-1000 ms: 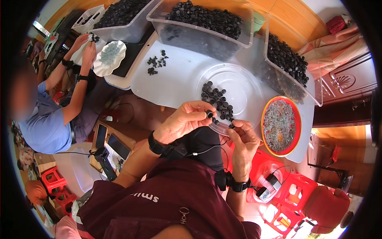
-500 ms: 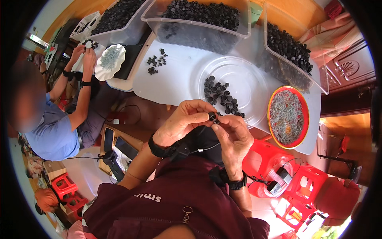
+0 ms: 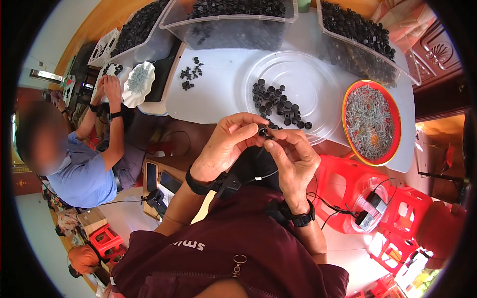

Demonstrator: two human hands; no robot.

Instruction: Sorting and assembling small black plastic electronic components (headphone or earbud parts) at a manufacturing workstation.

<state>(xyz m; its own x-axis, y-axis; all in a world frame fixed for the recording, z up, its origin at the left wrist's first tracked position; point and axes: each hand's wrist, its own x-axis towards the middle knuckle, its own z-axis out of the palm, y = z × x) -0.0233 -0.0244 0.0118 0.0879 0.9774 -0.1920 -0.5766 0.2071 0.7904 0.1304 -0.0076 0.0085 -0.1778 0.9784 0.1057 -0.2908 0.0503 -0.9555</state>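
Note:
My left hand (image 3: 218, 146) pinches a small round black cap (image 3: 262, 130) between thumb and fingertips, its hollow side partly showing. Against it, the closed fingertips of my right hand (image 3: 296, 161) hold a tiny dark piece (image 3: 270, 137), too small to name and partly hidden by the fingers. Both hands meet just in front of the table's near edge. Beyond them, several loose black caps (image 3: 271, 103) lie on a clear round plastic lid (image 3: 323, 74). Smaller black parts (image 3: 191, 73) sit in a little group to the left.
Clear bins (image 3: 233, 37) of black parts line the table's far side. A red round tray (image 3: 346, 102) of metal screws (image 3: 371, 124) stands at right. On the left a co-worker (image 3: 89, 174) works near a white scalloped dish (image 3: 130, 102). Red stools (image 3: 330, 174) stand below right.
The view has shifted a little, so table and bins sit differently in the picture. My hands stay together with the cap, its hollow side now more visible.

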